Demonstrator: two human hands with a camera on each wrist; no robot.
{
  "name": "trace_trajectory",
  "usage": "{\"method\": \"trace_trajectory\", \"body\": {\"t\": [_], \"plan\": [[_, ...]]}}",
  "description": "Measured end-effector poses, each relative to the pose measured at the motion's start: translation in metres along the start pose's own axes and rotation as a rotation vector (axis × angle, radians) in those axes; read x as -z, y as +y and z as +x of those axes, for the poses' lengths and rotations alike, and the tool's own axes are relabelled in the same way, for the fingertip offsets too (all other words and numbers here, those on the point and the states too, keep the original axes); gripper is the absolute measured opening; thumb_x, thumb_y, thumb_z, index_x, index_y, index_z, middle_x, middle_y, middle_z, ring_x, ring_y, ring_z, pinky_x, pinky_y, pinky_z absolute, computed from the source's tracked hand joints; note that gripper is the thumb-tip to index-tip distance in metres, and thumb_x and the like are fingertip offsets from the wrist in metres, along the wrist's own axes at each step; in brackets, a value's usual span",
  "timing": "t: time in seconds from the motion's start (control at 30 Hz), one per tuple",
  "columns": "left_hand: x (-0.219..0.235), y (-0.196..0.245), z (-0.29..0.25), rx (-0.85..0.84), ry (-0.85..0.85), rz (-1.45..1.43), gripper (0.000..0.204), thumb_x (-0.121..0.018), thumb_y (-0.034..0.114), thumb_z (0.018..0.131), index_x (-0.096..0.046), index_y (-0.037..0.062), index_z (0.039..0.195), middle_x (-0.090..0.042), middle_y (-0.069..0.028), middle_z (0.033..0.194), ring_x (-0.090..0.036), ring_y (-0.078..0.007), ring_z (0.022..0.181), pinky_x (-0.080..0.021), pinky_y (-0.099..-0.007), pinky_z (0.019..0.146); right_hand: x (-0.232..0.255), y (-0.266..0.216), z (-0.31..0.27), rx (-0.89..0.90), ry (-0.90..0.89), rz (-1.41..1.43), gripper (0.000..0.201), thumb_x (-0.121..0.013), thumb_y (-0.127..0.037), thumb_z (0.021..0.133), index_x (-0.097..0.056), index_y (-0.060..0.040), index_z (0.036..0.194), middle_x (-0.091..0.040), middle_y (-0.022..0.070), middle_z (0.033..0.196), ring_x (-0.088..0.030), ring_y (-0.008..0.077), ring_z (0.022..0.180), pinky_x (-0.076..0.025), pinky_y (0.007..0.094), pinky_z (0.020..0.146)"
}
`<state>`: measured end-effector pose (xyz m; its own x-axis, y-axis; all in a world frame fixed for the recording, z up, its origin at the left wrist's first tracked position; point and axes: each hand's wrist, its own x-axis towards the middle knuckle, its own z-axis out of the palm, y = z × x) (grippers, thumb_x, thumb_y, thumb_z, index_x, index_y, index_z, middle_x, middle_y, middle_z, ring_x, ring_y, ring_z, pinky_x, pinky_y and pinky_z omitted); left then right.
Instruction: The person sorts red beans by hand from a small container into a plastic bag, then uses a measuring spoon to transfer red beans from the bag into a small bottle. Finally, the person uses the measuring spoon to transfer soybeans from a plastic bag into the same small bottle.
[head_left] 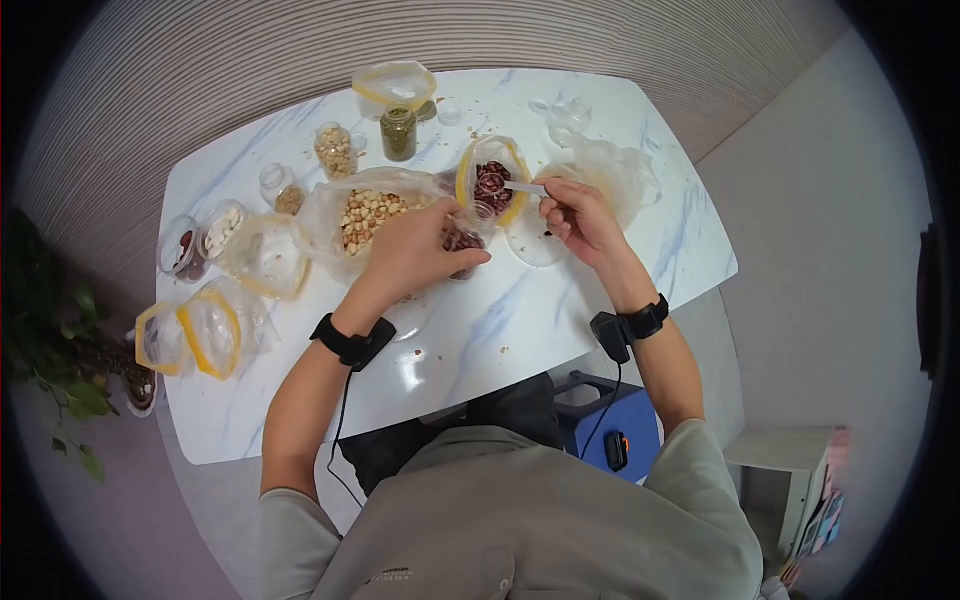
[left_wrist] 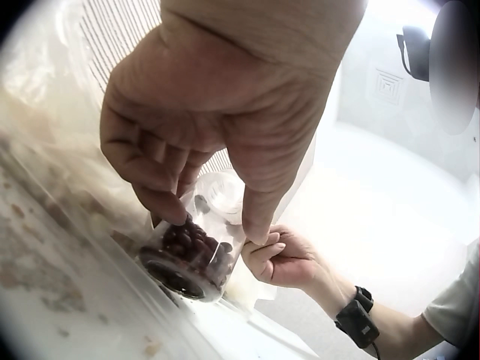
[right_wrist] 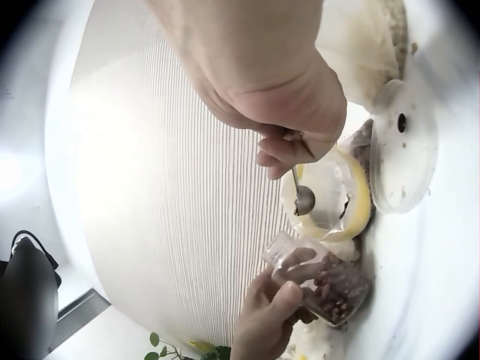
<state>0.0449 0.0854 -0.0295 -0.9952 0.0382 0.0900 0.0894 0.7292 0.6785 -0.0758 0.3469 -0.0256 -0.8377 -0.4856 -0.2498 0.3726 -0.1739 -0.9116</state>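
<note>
While the right hand pinches a metal spoon, I note the left hand grips the red-bean jar just left, mouth leaning spoonward.

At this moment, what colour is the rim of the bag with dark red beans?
The rim is yellow; it shows best in the head view.

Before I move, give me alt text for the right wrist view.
The right hand holds a metal spoon at the mouth of a yellow-rimmed plastic bag, while the left hand grips a clear jar partly filled with dark red beans. A round clear lid lies on the white table.
</note>
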Motion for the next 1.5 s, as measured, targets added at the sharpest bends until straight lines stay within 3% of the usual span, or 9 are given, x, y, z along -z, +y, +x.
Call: {"method": "trace_trajectory", "body": {"t": [0.13,0.37,0.47,0.6,1.03,1.13,1.17,1.4,1.5], "plan": [[-0.006,-0.008,0.001,-0.081,0.077,0.004,0.076,-0.086,0.058,0.072,-0.069,0.0055,0.125,-0.076,-0.0124,0.091,-0.074,-0.0311,0.087,-0.057,-0.0416,0.075,-0.013,-0.015,-0.020,0.034,-0.007,-0.010,0.023,-0.057,-0.015,0.107,-0.068,0.0036,0.116,-0.070,0.0062,0.076,-0.055,0.0063,0.056,-0.041,0.0201,0.050],[-0.004,-0.004,0.000,-0.052,0.058,0.009,0.075,-0.086,0.058,0.073,-0.069,0.0046,0.122,-0.075,-0.0131,0.094,-0.074,-0.0312,0.090,-0.056,-0.0413,0.079,-0.038,-0.018,-0.047,0.167,-0.021,-0.280,0.024,-0.057,-0.014,0.108,-0.070,0.0029,0.120,-0.072,0.0061,0.079,-0.057,0.0087,0.059,-0.044,0.0248,0.054],[0.002,0.003,-0.001,0.010,-0.001,-0.006,0.074,-0.088,0.055,0.073,-0.069,0.0029,0.122,-0.075,-0.0142,0.104,-0.073,-0.0295,0.098,-0.056,-0.0391,0.086,-0.049,-0.005,-0.060,0.409,-0.058,-0.717,0.026,-0.057,-0.012,0.107,-0.069,0.0028,0.124,-0.072,0.0058,0.083,-0.059,0.0102,0.064,-0.048,0.0297,0.058],[-0.001,-0.001,0.002,-0.009,-0.013,-0.045,0.069,-0.090,0.051,0.074,-0.069,0.0017,0.117,-0.074,-0.0153,0.102,-0.072,-0.0300,0.095,-0.055,-0.0391,0.083,-0.047,0.010,-0.067,1.120,-0.140,-1.383,0.036,-0.065,0.005,0.089,-0.068,0.0003,0.124,-0.065,0.0114,0.078,-0.064,0.0266,0.068,-0.051,0.0389,0.064],[0.013,0.010,-0.010,-0.101,-0.065,-0.085,0.075,-0.089,0.047,0.076,-0.063,0.0009,0.129,-0.072,-0.0201,0.110,-0.072,-0.0328,0.094,-0.056,-0.0401,0.082,-0.033,0.011,-0.056,0.840,0.161,-1.159,0.024,-0.062,0.000,0.095,-0.070,0.0028,0.117,-0.069,0.0212,0.083,-0.067,0.0383,0.073,-0.052,0.0442,0.068],[0.047,0.026,-0.012,0.025,-0.079,-0.104,0.066,-0.084,0.047,0.083,-0.066,0.0004,0.126,-0.073,-0.0200,0.114,-0.072,-0.0304,0.094,-0.055,-0.0371,0.084,-0.030,0.012,-0.051,0.867,0.168,-1.166,0.022,-0.061,-0.003,0.098,-0.072,0.0020,0.117,-0.071,0.0184,0.080,-0.069,0.0296,0.067,-0.053,0.0380,0.064],[0.050,0.023,-0.009,-0.118,0.031,-0.069,0.044,-0.076,0.035,0.094,-0.068,0.0047,0.125,-0.069,-0.0106,0.108,-0.067,-0.0176,0.077,-0.054,-0.0311,0.072,-0.029,0.011,-0.049,0.837,0.166,-1.183,0.022,-0.061,-0.004,0.098,-0.072,0.0018,0.116,-0.071,0.0193,0.081,-0.069,0.0319,0.068,-0.053,0.0396,0.065],[0.048,0.036,0.051,-0.193,-0.096,0.373,0.036,-0.065,0.040,0.102,-0.073,0.0090,0.119,-0.067,-0.0110,0.100,-0.067,-0.0250,0.079,-0.053,-0.0374,0.074,-0.027,0.019,-0.021,0.820,0.142,-1.254,0.020,-0.060,-0.011,0.098,-0.073,0.0012,0.106,-0.071,0.0226,0.083,-0.068,0.0416,0.076,-0.053,0.0488,0.070],[0.034,0.043,0.072,-0.063,-0.201,0.397,0.036,-0.067,0.038,0.098,-0.074,0.0074,0.116,-0.071,-0.0123,0.091,-0.069,-0.0268,0.080,-0.054,-0.0397,0.075,-0.026,0.020,-0.008,0.770,0.119,-1.310,0.020,-0.060,-0.013,0.098,-0.073,0.0010,0.103,-0.070,0.0231,0.081,-0.068,0.0426,0.076,-0.053,0.0507,0.070]]}}
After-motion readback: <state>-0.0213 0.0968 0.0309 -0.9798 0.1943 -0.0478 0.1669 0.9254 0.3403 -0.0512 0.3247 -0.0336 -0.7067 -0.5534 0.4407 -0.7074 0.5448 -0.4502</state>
